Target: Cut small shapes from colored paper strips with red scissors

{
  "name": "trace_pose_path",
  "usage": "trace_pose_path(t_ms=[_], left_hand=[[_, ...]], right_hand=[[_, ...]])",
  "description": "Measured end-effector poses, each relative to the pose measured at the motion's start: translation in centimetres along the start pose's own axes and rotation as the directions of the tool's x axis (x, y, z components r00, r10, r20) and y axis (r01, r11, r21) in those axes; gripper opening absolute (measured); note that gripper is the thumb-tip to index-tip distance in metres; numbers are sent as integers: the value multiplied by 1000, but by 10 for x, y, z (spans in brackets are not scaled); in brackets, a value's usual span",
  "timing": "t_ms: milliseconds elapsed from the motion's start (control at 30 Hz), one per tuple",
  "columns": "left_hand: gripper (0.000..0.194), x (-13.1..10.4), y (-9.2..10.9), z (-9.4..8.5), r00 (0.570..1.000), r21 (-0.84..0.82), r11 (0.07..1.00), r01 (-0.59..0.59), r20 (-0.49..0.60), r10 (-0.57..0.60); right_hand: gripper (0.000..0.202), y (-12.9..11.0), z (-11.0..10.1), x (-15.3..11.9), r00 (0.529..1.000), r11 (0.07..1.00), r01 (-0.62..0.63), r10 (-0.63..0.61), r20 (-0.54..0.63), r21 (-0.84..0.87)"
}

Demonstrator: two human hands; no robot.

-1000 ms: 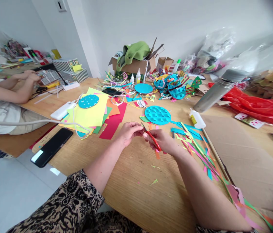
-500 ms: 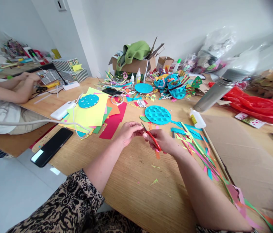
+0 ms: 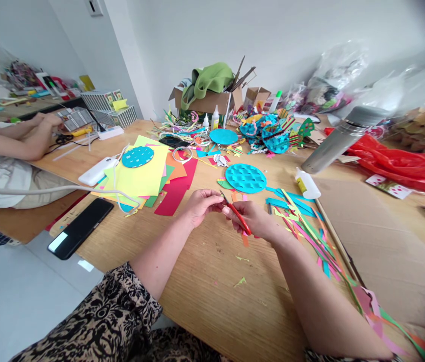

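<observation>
My right hand point(image 3: 249, 219) is closed on the red handles of a pair of scissors point(image 3: 239, 219), whose dark blades point up and left toward my other hand. Fingers pinched, my left hand point(image 3: 203, 205) meets the blades; whatever it grips is too small to make out. Just beyond both hands lies a blue disc with raised shapes point(image 3: 246, 178). Small yellow-green paper scraps point(image 3: 240, 282) are on the wooden table point(image 3: 197, 271) nearer to me. Thin coloured paper strips point(image 3: 310, 234) spread to the right of my right hand.
Coloured paper sheets point(image 3: 137, 176) and a black phone point(image 3: 80, 229) lie left. At right are a glue bottle point(image 3: 308, 185), a steel flask point(image 3: 333, 141) and cardboard point(image 3: 381, 241). A stuffed box point(image 3: 202, 103) stands behind. Another person's arms point(image 3: 27, 138) rest at far left.
</observation>
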State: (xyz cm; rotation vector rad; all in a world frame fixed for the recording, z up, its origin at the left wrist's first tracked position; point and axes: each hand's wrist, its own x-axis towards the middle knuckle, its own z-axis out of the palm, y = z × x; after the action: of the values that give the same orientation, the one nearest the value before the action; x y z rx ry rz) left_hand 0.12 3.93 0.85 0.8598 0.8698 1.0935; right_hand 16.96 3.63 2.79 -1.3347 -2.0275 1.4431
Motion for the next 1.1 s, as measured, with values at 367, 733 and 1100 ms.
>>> trace_pose_path(t_ms=[367,733,1100], left_hand=[[17,1,-1,-3,999,-17,999,31,-10,-31],[17,1,1,-1,1000,-14,999,30,8,-29],[18,1,1,-2,1000,-13,1000,28,7,-28]], right_hand=[[45,0,-2,-1,1000,1000,-5,5,9,-27],[43,0,-2,-1,1000,1000,-26,26,-1,1],[45,1,-2,-1,1000,1000,-12,12,12,-3]])
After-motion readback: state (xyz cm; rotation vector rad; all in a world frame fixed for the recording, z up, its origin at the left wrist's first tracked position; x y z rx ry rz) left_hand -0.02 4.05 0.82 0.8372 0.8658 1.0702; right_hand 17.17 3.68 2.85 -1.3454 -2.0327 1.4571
